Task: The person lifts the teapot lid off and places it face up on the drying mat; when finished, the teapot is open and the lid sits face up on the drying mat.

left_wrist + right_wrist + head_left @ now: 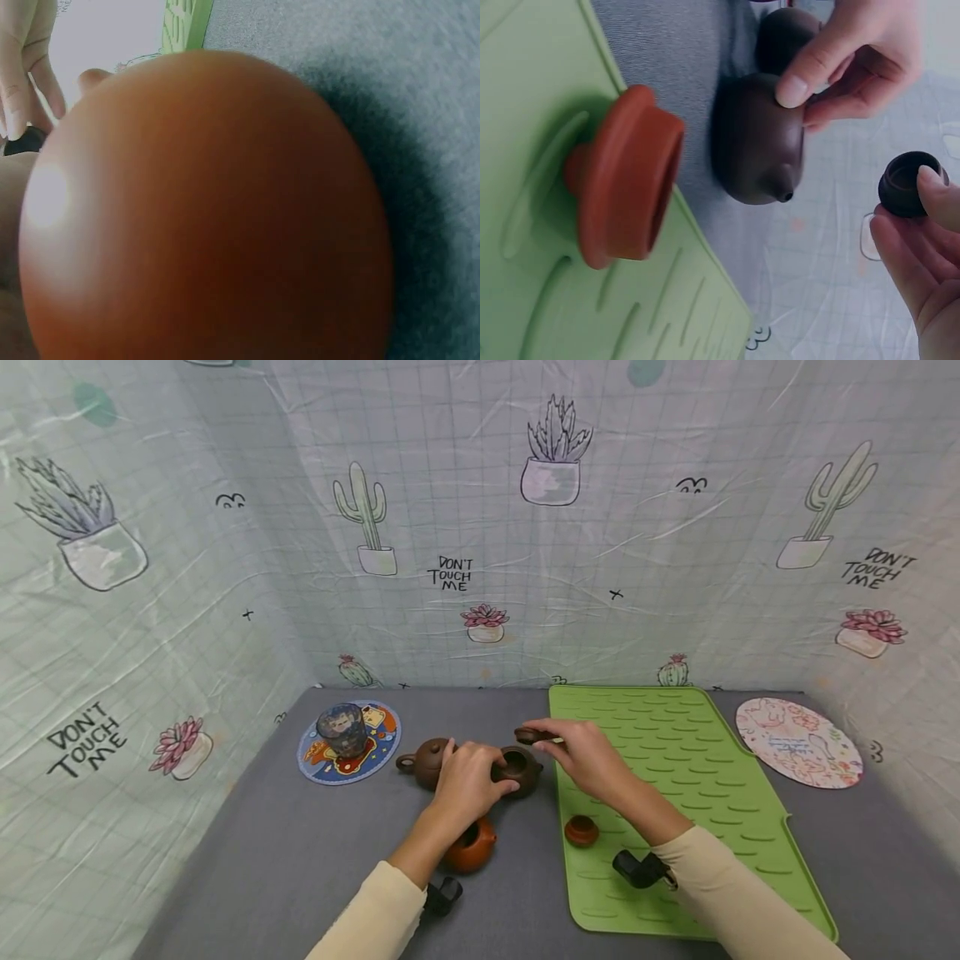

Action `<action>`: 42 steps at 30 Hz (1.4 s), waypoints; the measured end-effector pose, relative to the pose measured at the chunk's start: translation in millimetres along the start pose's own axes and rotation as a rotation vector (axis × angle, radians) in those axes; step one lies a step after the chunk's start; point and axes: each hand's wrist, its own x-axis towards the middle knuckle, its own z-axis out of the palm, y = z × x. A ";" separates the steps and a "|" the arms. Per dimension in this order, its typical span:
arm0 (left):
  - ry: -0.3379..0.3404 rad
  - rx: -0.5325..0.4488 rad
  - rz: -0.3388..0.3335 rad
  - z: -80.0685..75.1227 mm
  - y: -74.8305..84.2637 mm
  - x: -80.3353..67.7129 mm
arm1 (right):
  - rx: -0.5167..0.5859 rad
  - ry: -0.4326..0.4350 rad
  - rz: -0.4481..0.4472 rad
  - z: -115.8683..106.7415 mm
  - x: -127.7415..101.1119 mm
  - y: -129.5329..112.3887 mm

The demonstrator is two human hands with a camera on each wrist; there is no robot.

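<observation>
Currently the left hand [471, 781] grips the dark brown teapot [519, 768] on the grey desk [285, 852], thumb pressed on its belly in the right wrist view, while the right hand [588, 758] pinches that pot's dark lid [531, 735] by its edge just above and right of the open mouth. The pot sits just left of the green mat [675, 777], spout pointing away from the person. A second brown teapot [427, 762] stands just behind the left hand, and an orange teapot [471, 847] sits open near the left forearm, filling the left wrist view. Its orange lid [581, 831] lies on the mat, knob down as far as the right wrist view shows. A glass [342, 728] stands on a printed coaster [375, 752] at far left; another coaster [798, 742] lies at far right. To handle the lid well, judging from this, the left hand should keep the pot steady, the lid should stay level and over the mouth, and the pinch should stay light but sure, since small glazed lids likely slip and chip.
</observation>
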 end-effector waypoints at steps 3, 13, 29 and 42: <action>-0.001 0.007 0.001 -0.6 0.1 -0.3 | -0.016 0.041 -0.013 -3.9 0.6 -1.6; -0.004 0.028 0.001 -1.8 0.8 -1.3 | 0.050 0.143 -0.070 -13.8 -1.0 -6.1; -0.014 0.042 -0.005 -1.9 0.6 1.5 | 0.078 0.222 -0.096 -33.8 0.6 -16.1; -0.016 0.022 -0.012 -3.4 1.1 1.0 | 0.088 0.208 -0.065 -44.3 -3.5 -7.0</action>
